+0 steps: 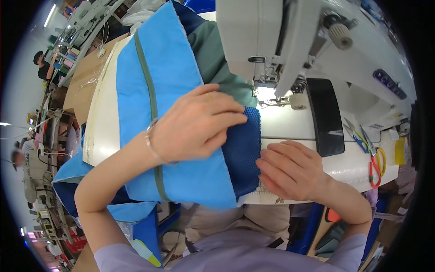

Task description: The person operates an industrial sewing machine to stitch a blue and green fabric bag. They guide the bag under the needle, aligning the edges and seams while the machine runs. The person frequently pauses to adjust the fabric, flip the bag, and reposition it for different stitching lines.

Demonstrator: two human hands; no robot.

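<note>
Bright blue fabric (174,54) with a dark green strip (147,77) sewn along it lies across the machine bed. Dark blue mesh (242,149) borders its right side, and grey-green cloth (210,50) runs up to the needle area. My left hand (199,120) lies on top of the fabric, fingers reaching onto the mesh just below the presser foot (274,100). With bent fingers, my right hand (292,170) grips the mesh's right edge near the table's front; the thumb is partly hidden. The sewing machine (251,31) stands ahead, its needle area brightly lit.
Red-handled scissors (374,167) and a yellow-handled pair lie on the right of the table. A black panel (325,118) sits right of the needle. More blue fabric (72,172) hangs off the left side. Another person (43,65) is at far left among other machines.
</note>
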